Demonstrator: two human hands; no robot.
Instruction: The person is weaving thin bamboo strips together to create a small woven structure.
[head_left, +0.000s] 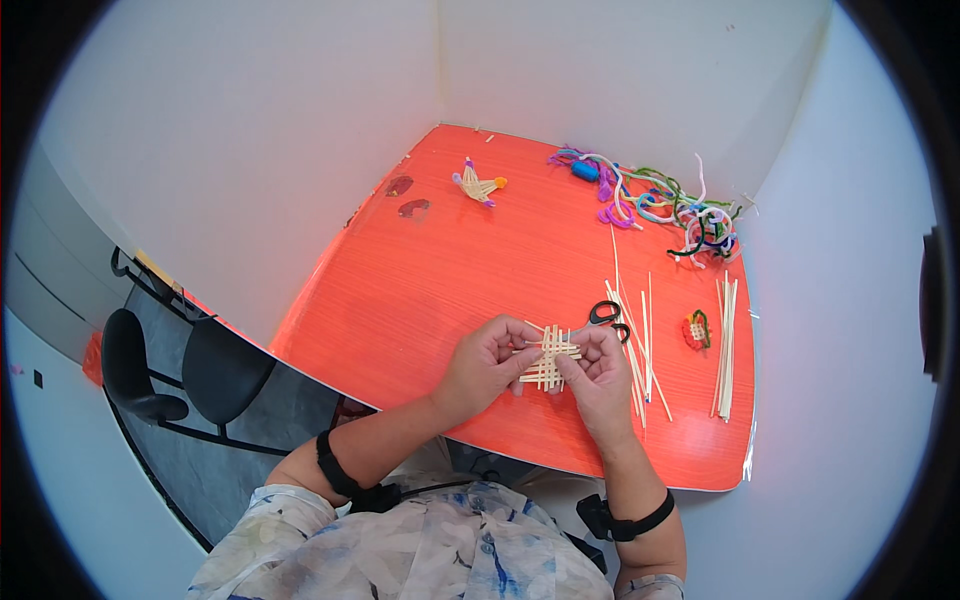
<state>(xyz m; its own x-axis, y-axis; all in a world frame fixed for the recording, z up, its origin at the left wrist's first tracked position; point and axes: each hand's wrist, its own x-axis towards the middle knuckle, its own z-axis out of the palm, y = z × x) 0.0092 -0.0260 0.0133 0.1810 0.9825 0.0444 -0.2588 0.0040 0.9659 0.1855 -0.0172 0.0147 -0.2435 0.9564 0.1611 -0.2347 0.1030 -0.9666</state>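
A small lattice of woven pale sticks (549, 362) is held up over the near part of the red table, between both hands. My left hand (487, 362) pinches its left side with thumb and fingers. On the opposite side, my right hand (600, 375) grips the lattice, its thumb lying on the front. Stick ends jut out at the top and bottom, and some at the sides are covered by my fingers. Just beyond my right hand lie black-handled scissors (606, 313), partly hidden. Loose thin sticks (647, 335) spread over the table to the right of that hand.
A bundle of sticks (726, 350) lies near the right edge of the red table (430, 270), beside a small colourful woven piece (696, 330). Tangled coloured yarn (700, 220) fills the far right corner. A star-shaped stick piece (478, 184) sits far left. White walls (620, 70) enclose the table.
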